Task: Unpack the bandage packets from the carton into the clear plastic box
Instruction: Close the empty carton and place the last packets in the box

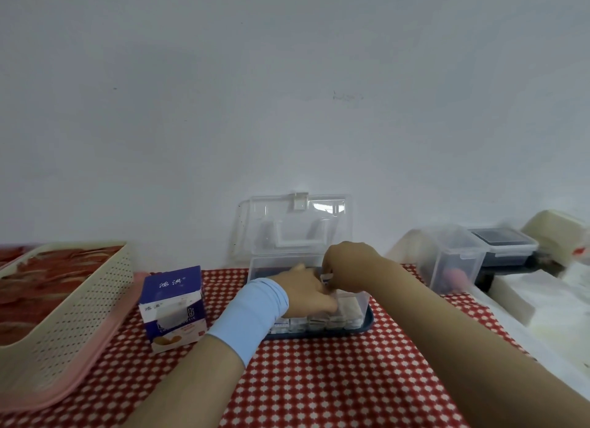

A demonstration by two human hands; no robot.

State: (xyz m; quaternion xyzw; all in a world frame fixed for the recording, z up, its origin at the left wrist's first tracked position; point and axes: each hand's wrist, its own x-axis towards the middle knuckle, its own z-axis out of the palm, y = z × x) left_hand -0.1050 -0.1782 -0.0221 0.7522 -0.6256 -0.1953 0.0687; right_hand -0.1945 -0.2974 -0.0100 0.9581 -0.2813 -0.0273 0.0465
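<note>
**Bandage packet pinched above the clear plastic box**

The clear plastic box sits on a dark blue tray in the middle of the red-and-white checked tablecloth, close to the white wall. Its lid stands open and upright behind it, with a white handle showing through the plastic. The right hand hovers over the open top of the box, finger and thumb pressed together on the small white bandage packet, which has a blue edge and hangs just above the rim. The left hand, with a light blue sleeve at its wrist, reaches into the box from the left and lies over the contents. Its fingertips are just below the right hand, and whether they grip anything cannot be told. Through the front wall, packets stand packed in a row along the near side of the box. The carton, blue and white with printed lettering, stands upright on the cloth just left of the box, near the left forearm and apart from both hands. Farther left, a cream perforated basket with a pink lower rim lies at the edge of the table. To the right, well apart from the box, a clear clip-lid container stands beside a dark lidded container, with blurred white items beyond them
</note>
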